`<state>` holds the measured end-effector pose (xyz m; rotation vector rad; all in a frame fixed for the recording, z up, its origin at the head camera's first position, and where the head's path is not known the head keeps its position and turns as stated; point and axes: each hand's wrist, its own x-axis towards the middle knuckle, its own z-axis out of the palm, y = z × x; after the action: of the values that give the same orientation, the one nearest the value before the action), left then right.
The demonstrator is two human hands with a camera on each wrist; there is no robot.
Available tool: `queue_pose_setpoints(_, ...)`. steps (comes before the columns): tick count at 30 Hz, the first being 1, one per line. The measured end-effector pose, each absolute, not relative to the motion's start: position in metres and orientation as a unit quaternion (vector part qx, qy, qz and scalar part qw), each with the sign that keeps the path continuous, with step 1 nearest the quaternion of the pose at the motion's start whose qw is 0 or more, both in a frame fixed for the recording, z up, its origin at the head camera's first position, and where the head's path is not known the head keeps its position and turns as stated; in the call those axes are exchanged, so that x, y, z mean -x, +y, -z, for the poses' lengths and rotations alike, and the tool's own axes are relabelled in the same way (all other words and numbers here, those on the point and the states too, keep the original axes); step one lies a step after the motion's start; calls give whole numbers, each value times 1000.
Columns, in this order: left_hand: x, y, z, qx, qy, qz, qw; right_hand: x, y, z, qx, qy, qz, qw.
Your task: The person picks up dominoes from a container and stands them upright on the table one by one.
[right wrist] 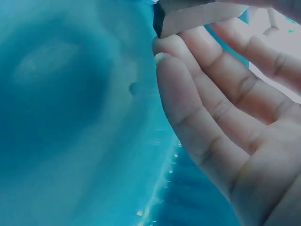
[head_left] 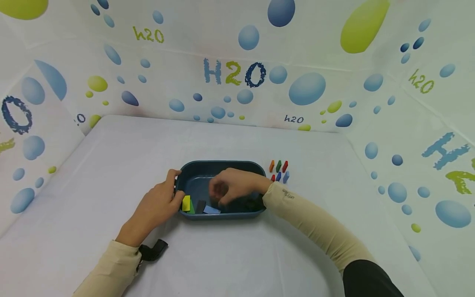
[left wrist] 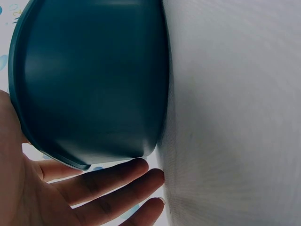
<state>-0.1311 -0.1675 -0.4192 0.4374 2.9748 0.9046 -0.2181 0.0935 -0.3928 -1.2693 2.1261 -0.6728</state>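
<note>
A dark blue-green plastic basin [head_left: 222, 216] stands in the middle of the white surface. My left hand [head_left: 159, 202] grips its left end, thumb over the rim; in the left wrist view several fingers [left wrist: 113, 181] stretch past the basin's outer wall [left wrist: 94, 84]. Inside the basin, my right hand [head_left: 235, 185] is blurred. The right wrist view has it pinching a small dark block [right wrist: 186, 19] at its fingertips. Along the basin's near left side lie a yellow block [head_left: 186, 203], a green block [head_left: 191, 207], a black block [head_left: 200, 206] and a light blue block [head_left: 212, 210].
Right of the basin, small blocks stand upright in two rows: an orange block [head_left: 272, 166], a green block [head_left: 278, 166] and a red block [head_left: 285, 166] behind, with red and blue ones in front. A patterned sheet [head_left: 230, 41] surrounds the surface.
</note>
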Motion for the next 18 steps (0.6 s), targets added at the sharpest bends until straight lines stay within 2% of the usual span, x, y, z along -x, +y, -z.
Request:
queue_pose_setpoints(8, 131, -168, 420, -137, 949, -285, -1, 217, 104, 381, 483, 775, 323, 248)
queue_pose_setpoints(18, 131, -167, 420, -135, 949, -284, 0, 213, 117, 375, 459, 768, 380, 236)
